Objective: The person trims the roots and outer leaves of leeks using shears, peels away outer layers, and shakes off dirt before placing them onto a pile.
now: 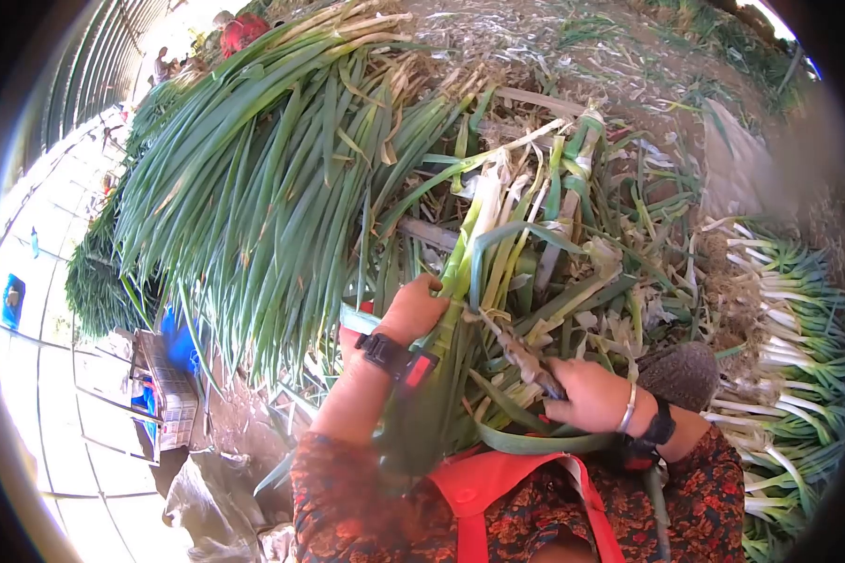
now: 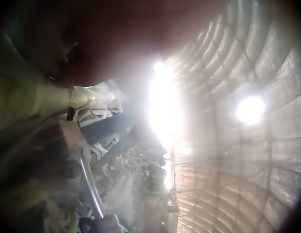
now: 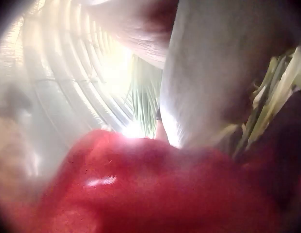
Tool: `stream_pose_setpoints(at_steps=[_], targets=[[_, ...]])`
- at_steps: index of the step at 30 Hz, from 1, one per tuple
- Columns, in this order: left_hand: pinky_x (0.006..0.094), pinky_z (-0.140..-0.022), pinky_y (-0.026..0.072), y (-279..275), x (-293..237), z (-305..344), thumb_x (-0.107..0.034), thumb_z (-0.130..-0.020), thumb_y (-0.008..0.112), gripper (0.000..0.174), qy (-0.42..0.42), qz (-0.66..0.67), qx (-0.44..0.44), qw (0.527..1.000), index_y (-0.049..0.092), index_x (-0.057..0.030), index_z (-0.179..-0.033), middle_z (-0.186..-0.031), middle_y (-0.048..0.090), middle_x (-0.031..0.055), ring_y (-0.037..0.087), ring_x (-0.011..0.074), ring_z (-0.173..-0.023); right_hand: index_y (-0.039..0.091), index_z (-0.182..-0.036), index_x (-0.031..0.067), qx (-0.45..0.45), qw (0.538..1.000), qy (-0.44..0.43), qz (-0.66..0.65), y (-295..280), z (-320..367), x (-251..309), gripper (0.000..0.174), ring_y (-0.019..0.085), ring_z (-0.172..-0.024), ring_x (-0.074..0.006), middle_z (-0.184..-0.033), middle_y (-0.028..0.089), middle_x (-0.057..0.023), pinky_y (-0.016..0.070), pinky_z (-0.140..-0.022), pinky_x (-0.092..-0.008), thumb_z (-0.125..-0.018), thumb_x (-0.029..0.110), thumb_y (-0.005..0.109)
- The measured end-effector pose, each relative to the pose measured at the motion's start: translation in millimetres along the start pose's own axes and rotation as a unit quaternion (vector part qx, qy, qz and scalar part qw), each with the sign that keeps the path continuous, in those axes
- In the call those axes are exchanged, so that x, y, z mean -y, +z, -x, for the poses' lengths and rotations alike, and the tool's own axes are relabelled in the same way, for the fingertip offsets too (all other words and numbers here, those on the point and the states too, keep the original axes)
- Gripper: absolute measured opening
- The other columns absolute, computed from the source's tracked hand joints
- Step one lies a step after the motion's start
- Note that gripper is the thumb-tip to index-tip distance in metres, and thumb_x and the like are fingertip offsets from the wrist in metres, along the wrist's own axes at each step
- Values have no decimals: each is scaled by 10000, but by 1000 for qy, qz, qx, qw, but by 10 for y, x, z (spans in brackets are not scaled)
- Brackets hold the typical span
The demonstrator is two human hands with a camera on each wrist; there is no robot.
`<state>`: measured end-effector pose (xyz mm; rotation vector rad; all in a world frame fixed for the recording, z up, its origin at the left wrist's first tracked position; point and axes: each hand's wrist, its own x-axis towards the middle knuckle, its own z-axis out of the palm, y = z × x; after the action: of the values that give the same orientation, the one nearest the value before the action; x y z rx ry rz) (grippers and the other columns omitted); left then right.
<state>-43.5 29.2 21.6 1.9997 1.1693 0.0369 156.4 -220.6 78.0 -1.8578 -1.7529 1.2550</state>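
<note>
My left hand (image 1: 413, 311) grips a few thick green onions (image 1: 483, 211), their pale root ends pointing away from me and their leaves hanging toward my lap. To the right, my right hand (image 1: 587, 394) holds a slim tool (image 1: 521, 357) whose far end reaches the stalks just beside my left fingers. In the left wrist view the tool shows a narrow shiny metal shaft (image 2: 91, 184) and a dark lower end. The exact kind of tool I cannot tell. A red apron (image 3: 155, 184) fills the lower part of the right wrist view.
A big heap of green onions (image 1: 253, 188) lies at the left. Peeled onions (image 1: 789, 375) are laid in a row at the right. Stripped leaves (image 1: 620, 300) litter the ground ahead. A crate (image 1: 174, 403) stands at the lower left, near a grey sheet (image 1: 211, 502).
</note>
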Motion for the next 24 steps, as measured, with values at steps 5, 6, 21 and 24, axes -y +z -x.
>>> stream_pose_setpoints(at_steps=[5, 6, 21, 24], targets=[[411, -931, 465, -31, 59, -59, -195, -810, 602, 401, -14, -7, 2, 1000, 575, 6, -1156, -1070, 644, 267, 599, 403, -1062, 499, -1163, -54, -33, 999, -39, 16, 56, 62, 58, 537, 603, -875, -444, -928, 614, -259, 491, -781, -470, -762, 246, 692], [412, -930, 465, -23, 62, -64, -193, -811, 599, 396, -16, -8, 3, 1000, 574, 6, -1152, -1067, 644, 267, 598, 406, -1061, 498, -1165, -53, -43, 998, -35, 26, 66, 22, 20, 538, 602, -882, -444, -934, 614, -262, 490, -783, -470, -761, 245, 692], [469, -770, 522, 236, -417, 5, -83, -766, 602, 208, 235, -240, -54, 940, 605, -89, -974, -964, 583, 143, 614, 353, -915, 619, -855, -57, -302, 947, 100, 45, -595, -1622, -626, 294, 628, -787, -433, -784, 635, -267, 513, -739, -469, -767, 220, 665], [473, -773, 523, 317, -324, 19, -109, -751, 662, 262, 214, -295, -69, 929, 558, -66, -988, -977, 583, 155, 614, 370, -931, 637, -875, -72, -214, 975, 59, 30, -458, -1205, -387, 326, 641, -851, -426, -855, 643, -288, 512, -774, -478, -796, 243, 670]])
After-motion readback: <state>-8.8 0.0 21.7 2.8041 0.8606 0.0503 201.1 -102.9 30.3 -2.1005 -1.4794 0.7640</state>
